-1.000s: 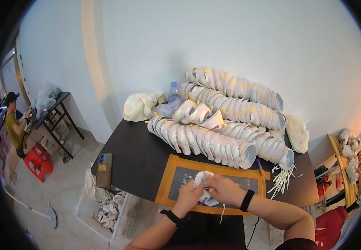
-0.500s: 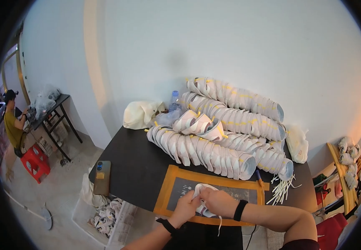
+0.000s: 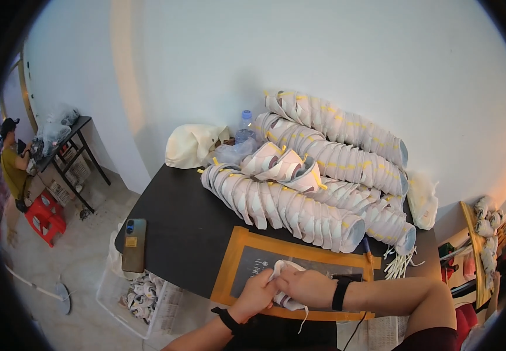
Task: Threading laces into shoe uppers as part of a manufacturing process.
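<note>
Down at the bottom middle, both hands, left hand [image 3: 257, 295] and right hand [image 3: 304, 286], have a tight grip on one white shoe upper [image 3: 282, 281] over the orange-edged mat [image 3: 238, 251] on the bench [image 3: 177, 222]; I'd keep it pinned flat there while working the lace [image 3: 303, 319].

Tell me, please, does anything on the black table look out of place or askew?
Yes: three loose shoe uppers lie tumbled across the neat nested rows, and the phone sits at the table's left edge.

Lay face up near the worktop's [image 3: 177, 216] left edge: a dark phone [image 3: 134, 244], screen off, small yellow sticker [image 3: 130, 241] on it.
</note>
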{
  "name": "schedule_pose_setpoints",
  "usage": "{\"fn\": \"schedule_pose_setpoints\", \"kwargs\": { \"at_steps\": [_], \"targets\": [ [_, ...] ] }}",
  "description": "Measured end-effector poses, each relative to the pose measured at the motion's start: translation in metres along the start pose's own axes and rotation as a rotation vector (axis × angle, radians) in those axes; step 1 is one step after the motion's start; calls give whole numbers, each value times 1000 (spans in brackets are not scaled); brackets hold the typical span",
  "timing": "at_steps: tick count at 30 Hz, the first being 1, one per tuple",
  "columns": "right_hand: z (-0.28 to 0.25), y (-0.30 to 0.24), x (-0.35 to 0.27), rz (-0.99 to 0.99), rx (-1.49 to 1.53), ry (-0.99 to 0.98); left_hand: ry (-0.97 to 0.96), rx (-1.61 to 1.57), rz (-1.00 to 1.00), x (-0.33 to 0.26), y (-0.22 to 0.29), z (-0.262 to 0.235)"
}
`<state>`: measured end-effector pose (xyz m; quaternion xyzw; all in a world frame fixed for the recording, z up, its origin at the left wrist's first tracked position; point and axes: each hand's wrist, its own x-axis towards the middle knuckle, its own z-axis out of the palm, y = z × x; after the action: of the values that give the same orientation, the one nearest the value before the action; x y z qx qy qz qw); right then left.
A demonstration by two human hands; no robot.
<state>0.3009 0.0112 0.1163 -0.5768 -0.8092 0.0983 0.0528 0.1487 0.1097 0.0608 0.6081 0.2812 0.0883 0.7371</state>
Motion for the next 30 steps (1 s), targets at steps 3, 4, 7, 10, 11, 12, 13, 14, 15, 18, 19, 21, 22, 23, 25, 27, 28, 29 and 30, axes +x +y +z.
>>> {"fn": "schedule_pose_setpoints", "kwargs": {
  "at_steps": [3,4,7,10,11,12,13,14,15,18,19,21,22,23,25,27,28,29,30],
  "targets": [
    [-1,5,6,71,115,-12,-8,-63,-2,4,-6,-3],
    [-2,5,9,221,211,-65,-8,-68,-11,4,-6,-3],
    [9,22,12,741,884,-181,-55,-60,-65,2,2,-5],
    [20,16,7,422,435,17,-81,52,-57,-2,4,-6],
    [19,10,4,429,440,14,-81,22,-51,-2,2,-6],
    [8,2,3,268,296,7,-75,-11,-44,-2,1,-6],
    [2,-3,3,108,155,1,-76,-15,-51,-3,1,-6],
    [3,-4,4,111,162,-5,-65,-2,-34,-4,1,-5],
    [5,-5,5,251,251,7,-61,17,-19,-4,2,-5],
    [16,14,11,562,519,-131,-67,49,-26,-1,3,-6],
    [19,12,11,469,434,11,-63,60,-73,-1,11,-5],
    [21,2,7,294,221,119,-58,41,-56,4,11,-6],
    [15,-4,7,208,93,101,-30,30,-9,2,9,-7],
    [15,-5,7,233,141,123,-34,-46,-5,1,4,-10],
    [16,4,5,275,196,145,-58,-148,5,8,3,-12],
    [21,14,5,371,421,294,-67,-162,7,8,5,-11],
    [19,15,5,374,425,296,-74,-179,29,9,6,-10],
    [16,14,5,458,513,258,-75,-176,27,9,6,-10],
    [15,12,3,546,607,219,-70,-186,30,8,3,-9]
  ]
}}
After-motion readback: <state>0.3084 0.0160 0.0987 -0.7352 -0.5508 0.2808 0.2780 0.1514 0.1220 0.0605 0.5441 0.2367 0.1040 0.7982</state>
